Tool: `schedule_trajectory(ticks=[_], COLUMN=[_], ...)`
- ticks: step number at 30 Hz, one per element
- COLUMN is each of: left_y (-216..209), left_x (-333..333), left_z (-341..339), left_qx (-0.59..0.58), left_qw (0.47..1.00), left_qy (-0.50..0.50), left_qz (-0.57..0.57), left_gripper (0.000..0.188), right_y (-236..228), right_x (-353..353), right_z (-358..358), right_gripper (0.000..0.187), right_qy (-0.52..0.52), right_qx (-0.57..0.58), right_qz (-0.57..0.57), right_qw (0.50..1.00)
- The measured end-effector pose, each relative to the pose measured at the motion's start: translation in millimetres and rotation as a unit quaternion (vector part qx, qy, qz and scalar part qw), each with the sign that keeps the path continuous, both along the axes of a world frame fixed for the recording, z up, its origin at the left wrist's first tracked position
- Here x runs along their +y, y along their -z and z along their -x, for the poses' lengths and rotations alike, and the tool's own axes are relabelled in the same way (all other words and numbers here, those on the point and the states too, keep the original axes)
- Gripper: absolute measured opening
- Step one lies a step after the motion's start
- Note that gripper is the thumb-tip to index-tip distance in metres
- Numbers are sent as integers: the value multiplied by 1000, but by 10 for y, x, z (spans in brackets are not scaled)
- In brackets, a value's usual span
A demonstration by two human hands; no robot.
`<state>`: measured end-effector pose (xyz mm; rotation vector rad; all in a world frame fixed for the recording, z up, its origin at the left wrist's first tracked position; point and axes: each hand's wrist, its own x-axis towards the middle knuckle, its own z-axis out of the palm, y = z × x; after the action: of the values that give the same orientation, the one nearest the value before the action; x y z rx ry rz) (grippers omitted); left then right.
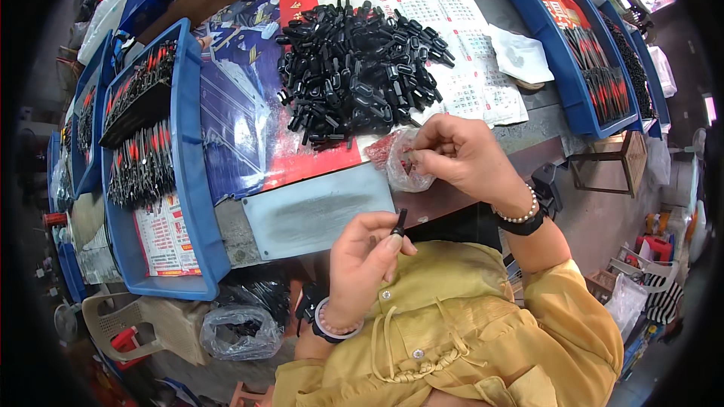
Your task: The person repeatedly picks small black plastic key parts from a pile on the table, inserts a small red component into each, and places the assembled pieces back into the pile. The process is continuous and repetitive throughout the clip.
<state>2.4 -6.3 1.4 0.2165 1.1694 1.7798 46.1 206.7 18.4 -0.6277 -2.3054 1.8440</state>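
Observation:
My left hand (360,258) pinches a small black plastic part (401,218) between thumb and fingertips, its narrow end pointing up. My right hand (471,157) is at the mouth of a clear plastic bag (417,180) at the table's near edge. Thumb and forefinger are pressed together there; whatever is between them is too small or hidden to name. Small red pieces (378,151) show through the bag's left side. Beyond both hands lies a big heap of black plastic parts (354,75), similar to the one I hold.
A pale blue rectangular board (317,211) lies along the near edge. Blue trays with red-and-black parts stand on the left (204,252) and right (539,22). Printed calendar sheets (483,98) cover the table. A white packet (520,56) sits right of the heap; a beige chair (162,324) stands below left.

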Motion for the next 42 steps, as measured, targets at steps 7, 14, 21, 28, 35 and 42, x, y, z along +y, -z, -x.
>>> schedule_trajectory(ticks=[7,14,21,28,35,42], left_y=[-38,-63,-76,-87,-144,-44], left_x=[102,175,166,133,101,64], left_z=[12,-28,-44,-41,-104,-109], left_qx=[5,28,27,46,125,248], left_qw=[1000,999,999,999,992,968], left_qy=[16,-12,-26,-19,-27,-32], left_qz=[-17,-20,-13,-10,15,-4], left_gripper=[21,18,17,19,31,34], right_y=[-52,61,91,32,42,57], right_x=[-72,-159,-216,-279,-387,-513], right_z=[-190,-281,-291,-344,-394,-415], right_gripper=[8,9,9,7,8,13], right_qy=[11,8,-4,-20,-27,-2], right_qx=[-2,1,31,94,184,240], right_qz=[297,427,426,311,169,5], right_qw=[955,904,904,946,968,971])
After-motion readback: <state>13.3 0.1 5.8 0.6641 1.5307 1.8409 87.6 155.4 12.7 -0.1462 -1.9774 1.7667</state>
